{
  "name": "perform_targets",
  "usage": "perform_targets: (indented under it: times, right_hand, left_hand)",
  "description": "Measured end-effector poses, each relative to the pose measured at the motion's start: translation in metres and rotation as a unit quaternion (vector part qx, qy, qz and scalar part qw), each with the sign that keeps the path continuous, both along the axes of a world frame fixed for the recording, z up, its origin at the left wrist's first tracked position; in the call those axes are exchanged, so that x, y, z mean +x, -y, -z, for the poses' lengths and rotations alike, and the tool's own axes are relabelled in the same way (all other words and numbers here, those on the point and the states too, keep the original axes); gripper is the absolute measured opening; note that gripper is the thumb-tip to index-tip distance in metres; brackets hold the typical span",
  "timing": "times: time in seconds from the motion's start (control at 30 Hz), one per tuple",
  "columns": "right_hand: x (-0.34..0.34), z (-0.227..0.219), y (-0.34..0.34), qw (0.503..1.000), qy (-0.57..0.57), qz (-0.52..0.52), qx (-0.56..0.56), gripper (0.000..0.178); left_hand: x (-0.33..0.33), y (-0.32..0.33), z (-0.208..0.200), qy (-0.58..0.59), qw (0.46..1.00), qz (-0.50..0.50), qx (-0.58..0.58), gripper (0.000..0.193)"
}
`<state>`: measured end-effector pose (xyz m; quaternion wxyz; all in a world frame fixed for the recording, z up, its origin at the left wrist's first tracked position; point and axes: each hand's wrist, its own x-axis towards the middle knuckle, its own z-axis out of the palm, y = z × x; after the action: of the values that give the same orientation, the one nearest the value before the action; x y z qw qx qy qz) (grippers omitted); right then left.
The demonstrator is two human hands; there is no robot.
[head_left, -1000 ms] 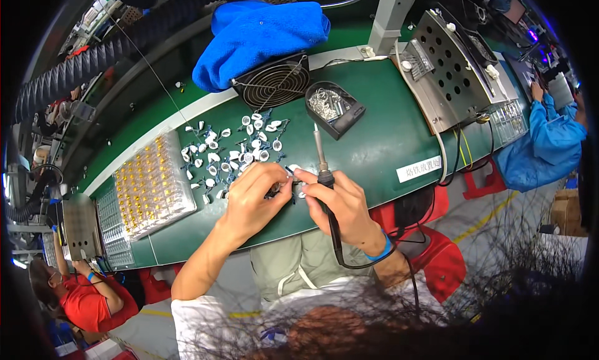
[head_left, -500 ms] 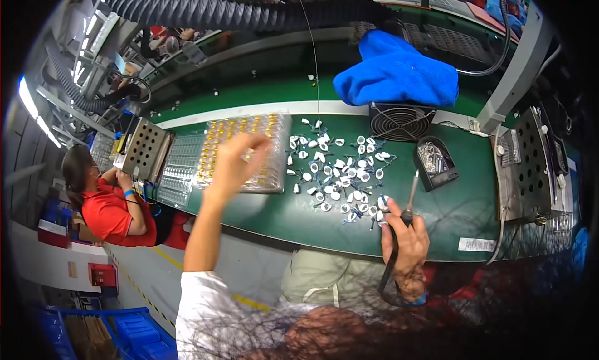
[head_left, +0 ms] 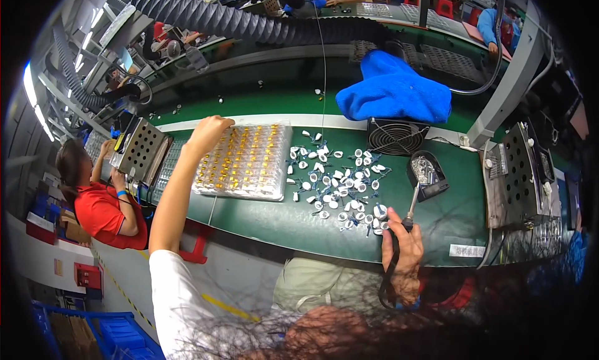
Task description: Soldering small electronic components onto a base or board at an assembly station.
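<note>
My right hand holds a soldering iron near the front edge of the green table, its metal tip pointing away from me. A white earbud shell is right by that hand's thumb and fingertips. My left arm reaches forward, and my left hand is over the far left corner of a stack of clear plastic trays. Its fingers are closed, and whatever they pinch is hidden. Small gold-coloured parts sit in rows in the top tray. Many white shells with dark wires lie scattered between the trays and the iron.
Behind the shells stands a black fan with a blue cloth over it. A black box of metal bits is at its right. Perforated metal housings flank the table. A co-worker in red sits at the left.
My left hand has moved left and away from me, from above the middle of the trays to their far left corner. The right hand still holds the iron in nearly the same place.
</note>
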<state>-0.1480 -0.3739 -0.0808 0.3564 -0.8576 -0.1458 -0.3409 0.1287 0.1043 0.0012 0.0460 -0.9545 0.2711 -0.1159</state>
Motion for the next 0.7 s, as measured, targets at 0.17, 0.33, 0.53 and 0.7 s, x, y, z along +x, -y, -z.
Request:
perform_targets:
  times: [0.17,0.33,0.53,0.7]
  right_hand:
    - [-0.006,0.004,0.003,0.999,-0.024,0.000,0.031,0.035]
    - [-0.006,0.000,0.005,1.000,0.001,0.006,0.019,0.032]
    - [-0.005,-0.005,0.004,0.999,0.044,0.013,0.029,0.035]
    - [-0.004,-0.002,0.005,0.998,0.044,0.019,0.031,0.035]
  left_hand:
    - [0.018,-0.013,0.002,-0.008,0.996,0.054,0.066,0.011]
    - [0.011,-0.014,0.010,0.043,0.996,0.066,0.033,0.010]
    - [-0.002,-0.004,0.000,0.016,0.991,0.065,-0.115,0.016]
    - [-0.033,0.024,-0.005,-0.025,0.853,0.095,-0.513,0.010]
